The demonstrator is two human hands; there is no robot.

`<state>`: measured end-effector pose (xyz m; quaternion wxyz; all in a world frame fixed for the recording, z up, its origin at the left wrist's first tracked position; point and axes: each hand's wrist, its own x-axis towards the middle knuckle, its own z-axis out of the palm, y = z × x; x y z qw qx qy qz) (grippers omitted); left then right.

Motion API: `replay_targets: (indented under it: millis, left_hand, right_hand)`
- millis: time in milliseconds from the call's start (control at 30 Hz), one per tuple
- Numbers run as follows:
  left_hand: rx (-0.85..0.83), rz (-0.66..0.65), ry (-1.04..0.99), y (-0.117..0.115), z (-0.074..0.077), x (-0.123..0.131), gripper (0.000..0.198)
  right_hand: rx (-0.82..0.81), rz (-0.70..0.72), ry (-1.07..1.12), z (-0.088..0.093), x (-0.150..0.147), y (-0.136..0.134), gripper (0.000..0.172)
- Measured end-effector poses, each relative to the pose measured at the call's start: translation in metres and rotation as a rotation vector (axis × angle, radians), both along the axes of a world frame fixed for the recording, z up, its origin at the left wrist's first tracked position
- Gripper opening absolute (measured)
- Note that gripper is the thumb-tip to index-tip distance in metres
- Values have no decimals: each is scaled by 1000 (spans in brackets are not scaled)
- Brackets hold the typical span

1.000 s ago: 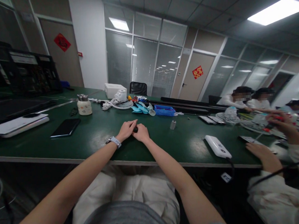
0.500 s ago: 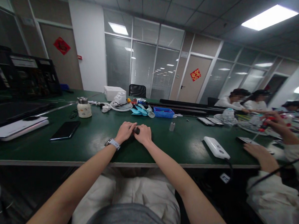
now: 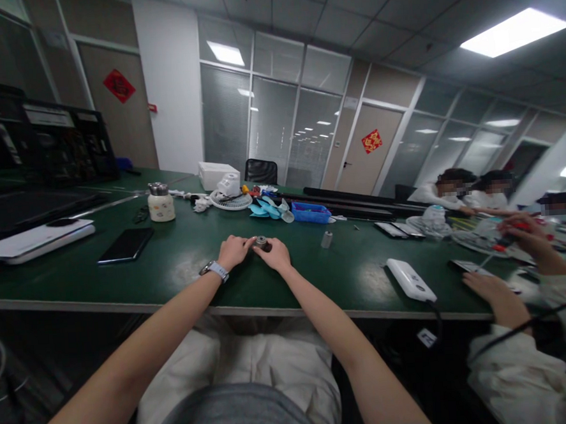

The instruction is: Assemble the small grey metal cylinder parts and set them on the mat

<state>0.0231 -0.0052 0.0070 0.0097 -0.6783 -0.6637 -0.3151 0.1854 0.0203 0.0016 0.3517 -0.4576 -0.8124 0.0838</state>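
Between my hands, just above or on the green table (image 3: 179,244), is a small round grey-brown metal part (image 3: 261,241) with a ringed top face. My left hand (image 3: 234,251), below a wristwatch, has its fingertips closed on the part's left side. From the right, my right hand (image 3: 275,253) grips the same part with thumb and fingers, hiding some of it. A short silver metal cylinder (image 3: 327,239) stands apart on the table, to the right of my hands.
Beyond my hands lie light-blue fan blades (image 3: 269,208), a blue tray (image 3: 310,212) and a white fan grille (image 3: 232,200). Left are a phone (image 3: 126,246) and a cream jar (image 3: 160,203). A white power strip (image 3: 410,279) lies right, near a co-worker's hand (image 3: 491,289) and screwdriver (image 3: 500,245).
The part between my hands has turned, so its ringed top now faces up instead of its dark side. My right hand has shifted slightly right, and its fingers have opened a little around it.
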Motion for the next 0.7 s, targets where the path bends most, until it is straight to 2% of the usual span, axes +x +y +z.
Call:
replay_targets:
  millis: [233, 433, 700]
  left_hand:
    - [23, 56, 25, 0, -5, -2, 40]
    - [21, 34, 16, -3, -3, -1, 42]
    - [151, 161, -11, -13, 11, 6, 43]
  right_hand:
    - [-74, 9, 72, -2, 0, 5, 40]
    - [-139, -5, 193, -4, 2, 11, 38]
    - [-450, 5, 646, 3, 9, 24, 45]
